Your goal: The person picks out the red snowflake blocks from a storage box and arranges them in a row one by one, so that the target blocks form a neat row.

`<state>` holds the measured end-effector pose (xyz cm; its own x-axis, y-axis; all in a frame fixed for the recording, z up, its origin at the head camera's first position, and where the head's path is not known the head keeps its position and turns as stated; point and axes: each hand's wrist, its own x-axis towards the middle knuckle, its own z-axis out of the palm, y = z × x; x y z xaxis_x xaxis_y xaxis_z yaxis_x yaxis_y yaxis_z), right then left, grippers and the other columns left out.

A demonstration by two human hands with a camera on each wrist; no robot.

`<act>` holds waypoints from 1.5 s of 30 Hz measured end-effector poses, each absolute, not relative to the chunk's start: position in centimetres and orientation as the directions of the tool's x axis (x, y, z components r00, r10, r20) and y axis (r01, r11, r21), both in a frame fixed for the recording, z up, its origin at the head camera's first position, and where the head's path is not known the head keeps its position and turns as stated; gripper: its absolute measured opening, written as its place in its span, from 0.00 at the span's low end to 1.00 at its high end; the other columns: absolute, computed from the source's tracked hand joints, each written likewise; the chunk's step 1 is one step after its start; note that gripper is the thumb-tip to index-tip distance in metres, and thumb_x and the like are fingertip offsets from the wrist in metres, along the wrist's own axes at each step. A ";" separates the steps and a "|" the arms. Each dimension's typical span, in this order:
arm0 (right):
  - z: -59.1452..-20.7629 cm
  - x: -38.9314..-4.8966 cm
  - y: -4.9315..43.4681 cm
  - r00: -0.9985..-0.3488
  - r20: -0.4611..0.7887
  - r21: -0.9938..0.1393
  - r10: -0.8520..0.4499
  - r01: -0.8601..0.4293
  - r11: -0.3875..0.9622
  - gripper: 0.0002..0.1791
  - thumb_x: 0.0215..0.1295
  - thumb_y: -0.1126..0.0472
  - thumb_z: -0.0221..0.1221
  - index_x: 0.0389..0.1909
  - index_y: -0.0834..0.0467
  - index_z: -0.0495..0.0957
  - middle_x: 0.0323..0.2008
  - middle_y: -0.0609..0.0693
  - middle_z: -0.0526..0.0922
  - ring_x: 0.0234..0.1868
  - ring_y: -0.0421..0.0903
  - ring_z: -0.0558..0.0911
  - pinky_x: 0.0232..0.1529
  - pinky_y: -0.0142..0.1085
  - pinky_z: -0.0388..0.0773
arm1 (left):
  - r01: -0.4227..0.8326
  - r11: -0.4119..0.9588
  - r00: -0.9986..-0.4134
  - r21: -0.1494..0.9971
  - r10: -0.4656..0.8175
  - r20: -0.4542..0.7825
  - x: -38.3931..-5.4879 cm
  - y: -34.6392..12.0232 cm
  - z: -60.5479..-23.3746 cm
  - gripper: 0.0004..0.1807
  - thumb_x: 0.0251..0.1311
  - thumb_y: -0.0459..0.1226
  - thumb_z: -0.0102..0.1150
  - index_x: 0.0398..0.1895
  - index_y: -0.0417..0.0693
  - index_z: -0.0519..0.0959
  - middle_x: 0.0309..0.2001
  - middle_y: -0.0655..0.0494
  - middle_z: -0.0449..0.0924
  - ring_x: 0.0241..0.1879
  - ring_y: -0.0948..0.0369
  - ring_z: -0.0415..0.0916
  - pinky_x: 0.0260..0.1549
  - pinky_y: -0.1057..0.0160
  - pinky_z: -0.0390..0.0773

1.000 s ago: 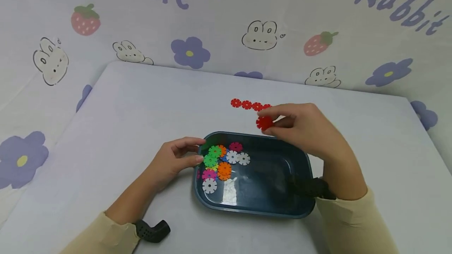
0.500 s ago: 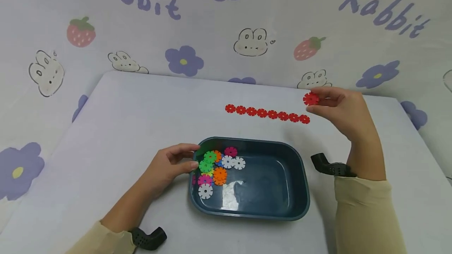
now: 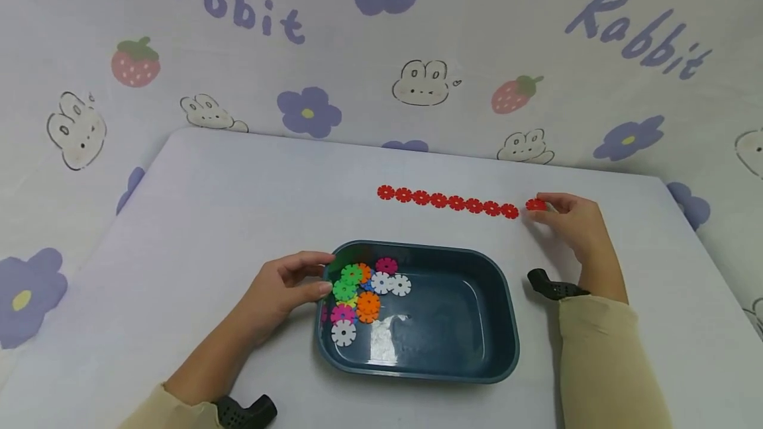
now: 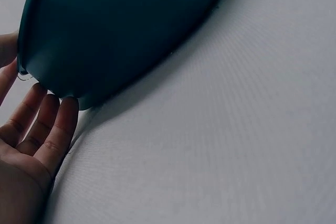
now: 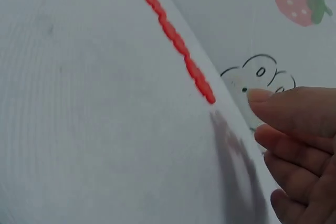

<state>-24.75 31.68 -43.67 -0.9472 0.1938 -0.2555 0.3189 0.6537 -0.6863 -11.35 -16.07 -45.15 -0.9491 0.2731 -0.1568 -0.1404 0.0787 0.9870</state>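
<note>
Between thumb and fingers, my right hand [image 3: 568,222] pinches a red notched plastic disc [image 3: 536,204], just beyond the right end of a row of several red discs [image 3: 456,202]. In the right wrist view the row [image 5: 175,36] ends short of the right hand [image 5: 299,150], and the pinched disc is hidden. My left hand [image 3: 286,290] holds the left end of a dark blue-green plastic tray [image 3: 435,330] at its rim. Fingers [image 4: 62,129] meet the tray's outer wall [image 4: 105,40] in the left wrist view.
Inside the tray, several discs lie bunched at the left: green [image 3: 352,275], orange [image 3: 368,308], white [image 3: 344,333], pink [image 3: 386,265] and others. The white table [image 3: 208,217] ends at the back against a printed cloth [image 3: 238,71] with rabbits and flowers.
My right hand has carried the red disc from above the tray rightward past the row, then lowered it close to the row's right end. The left hand stays on the tray.
</note>
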 end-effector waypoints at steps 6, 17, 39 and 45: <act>-44.6 -24.8 32.0 -0.950 -0.270 -0.682 0.155 0.302 0.666 0.38 0.59 0.40 0.66 0.67 0.54 0.72 0.72 0.53 0.65 0.75 0.58 0.58 0.68 0.59 0.63 | -0.140 0.065 -0.949 0.988 0.276 -0.153 -11.3 -16.2 -45.1 0.24 0.57 0.40 0.69 0.58 0.51 0.79 0.56 0.50 0.79 0.56 0.53 0.74 0.49 0.64 0.80; -44.6 -25.3 31.7 -0.955 -0.283 -0.586 0.094 0.249 0.771 0.32 0.64 0.46 0.63 0.65 0.57 0.72 0.76 0.51 0.57 0.77 0.62 0.49 0.66 0.65 0.60 | -0.114 0.089 -0.950 0.990 0.280 -0.134 -11.4 -16.3 -45.3 0.24 0.56 0.40 0.69 0.58 0.51 0.79 0.55 0.49 0.79 0.56 0.54 0.75 0.50 0.66 0.79; -44.8 -25.6 31.8 -0.950 -0.291 -0.596 0.117 0.275 0.754 0.31 0.65 0.46 0.62 0.65 0.55 0.72 0.76 0.51 0.58 0.77 0.60 0.50 0.67 0.63 0.60 | -0.145 0.090 -0.954 0.985 0.252 -0.163 -11.2 -16.0 -45.5 0.23 0.57 0.39 0.69 0.58 0.52 0.80 0.58 0.53 0.77 0.56 0.55 0.74 0.47 0.64 0.82; -44.7 -25.6 31.8 -0.954 -0.278 -0.599 0.113 0.264 0.756 0.31 0.65 0.47 0.62 0.65 0.56 0.73 0.76 0.51 0.58 0.77 0.60 0.51 0.67 0.62 0.61 | -0.137 0.088 -0.953 0.987 0.261 -0.156 -11.3 -16.0 -45.5 0.23 0.58 0.39 0.68 0.58 0.51 0.79 0.58 0.52 0.78 0.56 0.54 0.74 0.47 0.63 0.82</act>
<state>-25.58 31.79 -44.69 -0.9540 0.1133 -0.2775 0.2641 0.7556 -0.5994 -11.32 -16.03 -45.45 -0.9527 0.2612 -0.1557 -0.1371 0.0880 0.9866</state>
